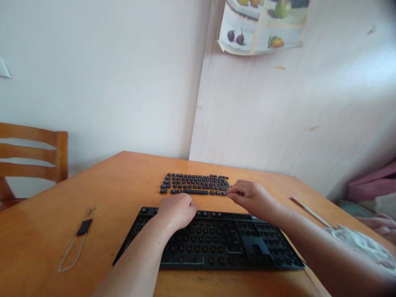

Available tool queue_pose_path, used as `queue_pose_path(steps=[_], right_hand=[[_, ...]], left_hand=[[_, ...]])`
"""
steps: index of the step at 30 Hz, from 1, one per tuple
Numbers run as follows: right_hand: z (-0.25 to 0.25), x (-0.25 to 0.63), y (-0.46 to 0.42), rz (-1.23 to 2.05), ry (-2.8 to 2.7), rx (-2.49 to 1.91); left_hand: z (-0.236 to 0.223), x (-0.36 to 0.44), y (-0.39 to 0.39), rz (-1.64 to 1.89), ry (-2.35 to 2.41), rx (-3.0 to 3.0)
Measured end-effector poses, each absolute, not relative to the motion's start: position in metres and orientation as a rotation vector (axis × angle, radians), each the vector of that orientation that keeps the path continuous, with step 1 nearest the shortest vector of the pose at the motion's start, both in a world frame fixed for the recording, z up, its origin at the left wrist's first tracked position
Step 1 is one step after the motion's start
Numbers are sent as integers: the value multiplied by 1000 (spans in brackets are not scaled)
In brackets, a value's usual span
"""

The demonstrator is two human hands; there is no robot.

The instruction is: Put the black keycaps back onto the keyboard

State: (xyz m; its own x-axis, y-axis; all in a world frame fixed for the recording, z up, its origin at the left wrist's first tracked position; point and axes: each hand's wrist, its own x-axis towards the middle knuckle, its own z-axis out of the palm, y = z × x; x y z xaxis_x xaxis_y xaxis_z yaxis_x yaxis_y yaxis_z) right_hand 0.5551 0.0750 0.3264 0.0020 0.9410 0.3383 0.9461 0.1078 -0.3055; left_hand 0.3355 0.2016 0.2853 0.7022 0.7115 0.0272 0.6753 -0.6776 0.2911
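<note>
A black keyboard (pixel 213 243) lies on the wooden table in front of me, most of its keycaps off and bare sockets showing; keys remain along its top row. Beyond it, loose black keycaps (pixel 195 181) are laid out in keyboard order, with a long space bar (pixel 196 192) in the front row. My left hand (pixel 179 209) is closed over the keyboard's top edge, its fingertips hidden beneath it. My right hand (pixel 249 197) reaches past the keyboard with thumb and fingers pinched together at the right end of the loose keycaps. Whatever the pinch holds is too small to make out.
A wire keycap puller (pixel 84 227) with a black grip lies on the table at left. To the right are a thin stick-like tool (pixel 311 212) and a crumpled white cloth (pixel 363 244). A wooden chair (pixel 34 154) stands at the far left, and walls rise behind the table.
</note>
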Motion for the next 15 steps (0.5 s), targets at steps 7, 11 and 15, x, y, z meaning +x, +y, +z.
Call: queue_pose_path(steps=[7,11,15], right_hand=[[318,600,136,-63,-1882,-2120],[305,619,178,-37,-1869,-2200],[294,631,213,-13,-1825,-2295]], left_hand=[[287,335,200,192,1084,2652],[289,334,199,200,1089,2659],[290,334,198,203,1097,2672]])
